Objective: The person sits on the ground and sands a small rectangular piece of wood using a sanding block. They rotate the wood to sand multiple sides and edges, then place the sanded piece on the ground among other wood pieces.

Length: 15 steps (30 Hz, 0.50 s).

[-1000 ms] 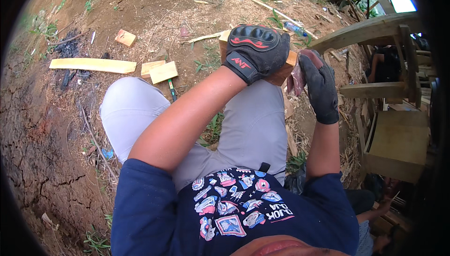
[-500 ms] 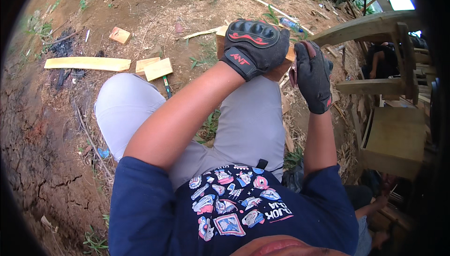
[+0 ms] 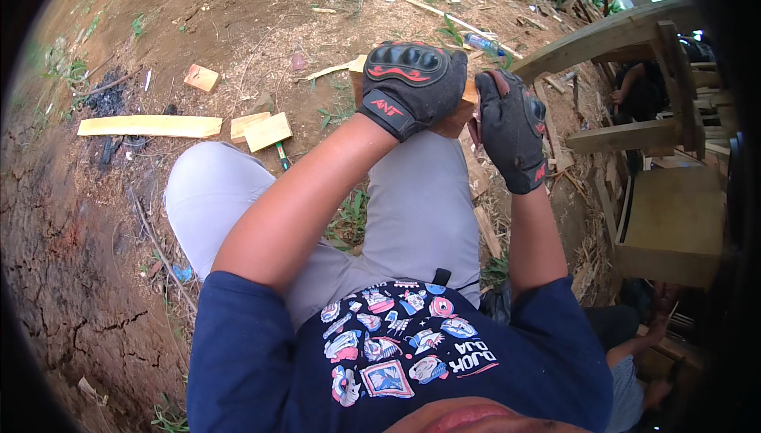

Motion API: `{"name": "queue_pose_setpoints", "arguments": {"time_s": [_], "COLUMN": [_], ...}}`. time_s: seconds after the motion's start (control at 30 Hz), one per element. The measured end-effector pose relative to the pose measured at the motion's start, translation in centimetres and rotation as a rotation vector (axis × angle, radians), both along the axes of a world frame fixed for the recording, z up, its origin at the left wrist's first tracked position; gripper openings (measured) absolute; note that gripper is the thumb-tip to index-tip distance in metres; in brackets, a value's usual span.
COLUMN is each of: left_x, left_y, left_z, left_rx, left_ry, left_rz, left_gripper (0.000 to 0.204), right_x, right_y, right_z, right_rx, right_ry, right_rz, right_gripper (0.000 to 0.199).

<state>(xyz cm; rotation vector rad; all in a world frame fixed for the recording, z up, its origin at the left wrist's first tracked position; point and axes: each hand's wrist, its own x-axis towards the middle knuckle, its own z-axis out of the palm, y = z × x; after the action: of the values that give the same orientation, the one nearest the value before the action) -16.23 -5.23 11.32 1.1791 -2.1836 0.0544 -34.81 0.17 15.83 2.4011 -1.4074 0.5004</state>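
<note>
My left hand [image 3: 412, 88], in a black glove with a hard knuckle guard, is closed over the top of a wooden block [image 3: 454, 125]. The block rests at my thigh near the knee, and most of it is hidden under that hand. At the block's right end is my right hand [image 3: 514, 133], gloved alike, with its fingers curled. A thin reddish-brown sheet [image 3: 475, 131], which looks like folded sandpaper, shows between those fingers and the wood. How far it wraps round the end is hidden.
On the dirt at left lie a pale board [image 3: 151, 126], a small block [image 3: 202, 78] and two wood pieces [image 3: 268, 132] by a green-and-black handle [image 3: 283, 156]. A plastic bottle [image 3: 483, 42] lies beyond. Wooden frames [image 3: 626, 140], a box-like wooden piece [image 3: 670, 223] and other people [image 3: 634, 88] are at right.
Both hands and the block appear slightly further left, while the view has shifted a little too. The right hand stays against the block's end; both grips look the same.
</note>
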Motion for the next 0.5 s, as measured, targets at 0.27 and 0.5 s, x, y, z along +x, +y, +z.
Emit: {"name": "queue_pose_setpoints", "arguments": {"time_s": [0.27,0.5], "left_x": [0.8,0.5], "left_y": [-0.2,0.3], "left_z": [0.1,0.3], "left_rx": [0.104,0.046], "left_ry": [-0.027,0.009], "left_rz": [0.028,0.013], "left_gripper": [0.024,0.021], "right_x": [2.3,1.8], "right_y": [0.0,0.4], "right_z": [1.5,0.4], "right_rx": [0.184,0.289], "right_ry": [-0.183,-0.407], "right_rz": [-0.052,-0.119], "right_gripper": [0.018,0.026]}}
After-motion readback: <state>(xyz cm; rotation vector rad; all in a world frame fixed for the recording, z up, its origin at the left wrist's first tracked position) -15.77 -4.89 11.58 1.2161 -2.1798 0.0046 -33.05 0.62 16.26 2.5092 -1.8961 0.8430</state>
